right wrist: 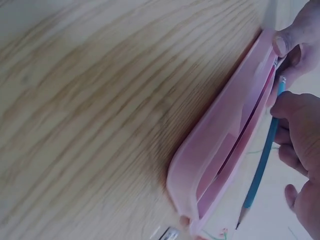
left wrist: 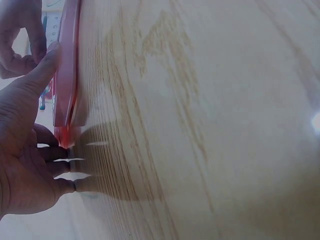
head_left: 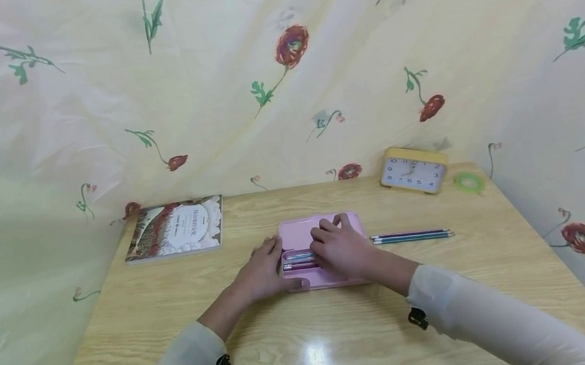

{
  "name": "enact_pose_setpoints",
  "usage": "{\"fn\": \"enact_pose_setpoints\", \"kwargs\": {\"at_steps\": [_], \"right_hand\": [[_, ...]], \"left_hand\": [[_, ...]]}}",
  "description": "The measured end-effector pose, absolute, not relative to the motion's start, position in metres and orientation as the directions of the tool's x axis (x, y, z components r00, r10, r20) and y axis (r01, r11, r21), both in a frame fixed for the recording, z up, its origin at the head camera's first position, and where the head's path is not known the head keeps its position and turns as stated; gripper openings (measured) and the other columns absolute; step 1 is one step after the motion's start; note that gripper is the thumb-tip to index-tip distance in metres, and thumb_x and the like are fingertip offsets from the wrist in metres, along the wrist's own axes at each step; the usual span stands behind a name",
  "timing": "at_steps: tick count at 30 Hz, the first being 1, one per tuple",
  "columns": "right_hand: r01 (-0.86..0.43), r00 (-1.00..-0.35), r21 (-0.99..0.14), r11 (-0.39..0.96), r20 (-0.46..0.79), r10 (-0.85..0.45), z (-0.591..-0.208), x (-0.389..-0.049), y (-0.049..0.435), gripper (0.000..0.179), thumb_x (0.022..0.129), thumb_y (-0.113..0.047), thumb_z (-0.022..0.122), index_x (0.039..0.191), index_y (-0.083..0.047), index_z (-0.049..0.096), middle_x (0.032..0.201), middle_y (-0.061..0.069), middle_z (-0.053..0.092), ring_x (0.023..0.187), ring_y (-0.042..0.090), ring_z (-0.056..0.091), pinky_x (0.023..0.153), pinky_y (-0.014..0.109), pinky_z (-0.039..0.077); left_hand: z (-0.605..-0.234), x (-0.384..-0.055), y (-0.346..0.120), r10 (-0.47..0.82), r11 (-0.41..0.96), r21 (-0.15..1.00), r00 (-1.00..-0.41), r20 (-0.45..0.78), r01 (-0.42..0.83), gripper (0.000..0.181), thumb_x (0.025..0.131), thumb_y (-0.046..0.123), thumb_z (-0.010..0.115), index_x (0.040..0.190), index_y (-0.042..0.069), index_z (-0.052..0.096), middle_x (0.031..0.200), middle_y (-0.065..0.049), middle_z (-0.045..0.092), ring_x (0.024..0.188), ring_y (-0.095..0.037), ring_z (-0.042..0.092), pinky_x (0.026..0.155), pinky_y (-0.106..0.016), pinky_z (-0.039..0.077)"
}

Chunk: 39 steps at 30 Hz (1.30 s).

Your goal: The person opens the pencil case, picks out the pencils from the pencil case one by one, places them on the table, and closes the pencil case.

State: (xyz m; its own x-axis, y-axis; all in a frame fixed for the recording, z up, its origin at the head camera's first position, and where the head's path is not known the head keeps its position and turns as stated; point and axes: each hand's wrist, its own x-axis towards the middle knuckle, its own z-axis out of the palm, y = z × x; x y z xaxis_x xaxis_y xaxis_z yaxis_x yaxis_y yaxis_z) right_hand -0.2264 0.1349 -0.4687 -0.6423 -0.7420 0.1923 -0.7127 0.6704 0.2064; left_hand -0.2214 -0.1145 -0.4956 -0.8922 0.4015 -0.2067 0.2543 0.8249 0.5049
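A pink pencil case (head_left: pixel 301 231) lies open on the table, lid tilted back, with several pencils (head_left: pixel 297 266) lying inside. My left hand (head_left: pixel 264 271) grips the case's left end, thumb on its front rim and the other fingers around the side. Over the case, my right hand (head_left: pixel 342 250) pinches a teal pencil (right wrist: pixel 261 160) near its eraser end. In the right wrist view that pencil sits tilted above the case, its sharpened tip pointing down the frame. The right hand hides the right part of the case's inside in the head view.
Pencils (head_left: pixel 413 235) lie side by side just right of the case. Farther back are a yellow alarm clock (head_left: pixel 414 171) and a green tape roll (head_left: pixel 469 182). A book (head_left: pixel 177 229) lies at the back left. Floral cloth (head_left: pixel 229 89) hangs behind the wooden table (head_left: pixel 264 357).
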Motion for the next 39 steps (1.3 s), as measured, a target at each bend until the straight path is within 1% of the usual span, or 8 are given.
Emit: {"fn": "enact_pose_setpoints", "kwargs": {"at_steps": [8,13,16,19,24,26,31,39], "right_hand": [[-0.704,-0.558,0.327,0.631,0.294,-0.776,-0.467,-0.228,0.154,0.01,0.1,-0.025,0.083,0.097,-0.016,0.079,0.103,0.001,0.066,0.1,0.025,0.057,0.097,0.059,0.054],[-0.703,-0.542,0.344,0.623,0.307,-0.782,-0.467,-0.23,0.172,0.01,0.099,-0.023,0.083,0.096,-0.015,0.077,0.104,0.002,0.064,0.1,0.026,0.057,0.097,0.06,0.053],[-0.697,-0.557,0.333,0.635,0.308,-0.772,-0.468,-0.231,0.184,0.009,0.101,-0.023,0.082,0.098,-0.015,0.077,0.104,0.002,0.063,0.101,0.027,0.056,0.099,0.061,0.052],[-0.684,-0.588,0.313,0.659,0.299,-0.751,-0.469,-0.23,0.196,0.011,0.101,-0.025,0.082,0.101,-0.015,0.078,0.106,0.003,0.063,0.103,0.028,0.057,0.101,0.063,0.051],[-0.658,-0.661,0.26,0.707,0.252,-0.707,-0.468,-0.225,0.221,0.018,0.097,-0.025,0.088,0.108,-0.015,0.078,0.113,0.005,0.065,0.109,0.03,0.057,0.105,0.066,0.048],[-0.644,-0.678,0.255,0.721,0.246,-0.692,-0.468,-0.223,0.231,0.019,0.096,-0.024,0.089,0.109,-0.014,0.079,0.114,0.006,0.065,0.11,0.031,0.056,0.105,0.067,0.048],[-0.617,-0.683,0.265,0.741,0.287,-0.671,-0.474,-0.221,0.259,0.018,0.094,-0.02,0.088,0.108,-0.011,0.079,0.111,0.007,0.066,0.105,0.031,0.056,0.1,0.066,0.05],[-0.587,-0.707,0.221,0.779,0.33,-0.626,-0.484,-0.213,0.296,0.017,0.091,-0.013,0.089,0.104,-0.009,0.078,0.102,0.005,0.062,0.098,0.031,0.054,0.093,0.064,0.05]], "left_hand": [[-0.499,-0.222,-0.115,0.409,0.819,0.507,-0.894,-0.186,0.269,0.136,0.083,0.082,0.081,0.176,0.004,0.021,0.186,-0.017,0.02,0.171,-0.048,0.021,0.132,-0.067,0.034],[-0.5,-0.223,-0.115,0.41,0.821,0.504,-0.892,-0.193,0.269,0.135,0.083,0.081,0.08,0.176,0.004,0.02,0.186,-0.016,0.018,0.171,-0.049,0.019,0.134,-0.067,0.031],[-0.5,-0.224,-0.115,0.406,0.824,0.502,-0.891,-0.201,0.262,0.137,0.083,0.082,0.081,0.176,0.004,0.019,0.186,-0.016,0.017,0.171,-0.049,0.017,0.135,-0.067,0.03],[-0.5,-0.225,-0.114,0.402,0.829,0.497,-0.892,-0.208,0.258,0.138,0.082,0.082,0.081,0.177,0.005,0.017,0.187,-0.016,0.015,0.171,-0.049,0.016,0.135,-0.067,0.028],[-0.5,-0.224,-0.114,0.405,0.828,0.498,-0.89,-0.212,0.258,0.138,0.082,0.081,0.082,0.176,0.005,0.016,0.187,-0.016,0.014,0.172,-0.048,0.014,0.136,-0.067,0.026],[-0.5,-0.223,-0.114,0.405,0.827,0.499,-0.89,-0.21,0.258,0.138,0.083,0.08,0.082,0.176,0.004,0.016,0.187,-0.017,0.014,0.172,-0.048,0.015,0.135,-0.068,0.026],[-0.499,-0.223,-0.113,0.404,0.828,0.499,-0.889,-0.215,0.255,0.137,0.083,0.08,0.082,0.177,0.004,0.015,0.187,-0.016,0.014,0.172,-0.047,0.014,0.136,-0.067,0.025],[-0.496,-0.222,-0.113,0.398,0.832,0.496,-0.889,-0.226,0.247,0.136,0.084,0.079,0.082,0.177,0.005,0.015,0.187,-0.016,0.014,0.172,-0.047,0.013,0.136,-0.068,0.025]]}}
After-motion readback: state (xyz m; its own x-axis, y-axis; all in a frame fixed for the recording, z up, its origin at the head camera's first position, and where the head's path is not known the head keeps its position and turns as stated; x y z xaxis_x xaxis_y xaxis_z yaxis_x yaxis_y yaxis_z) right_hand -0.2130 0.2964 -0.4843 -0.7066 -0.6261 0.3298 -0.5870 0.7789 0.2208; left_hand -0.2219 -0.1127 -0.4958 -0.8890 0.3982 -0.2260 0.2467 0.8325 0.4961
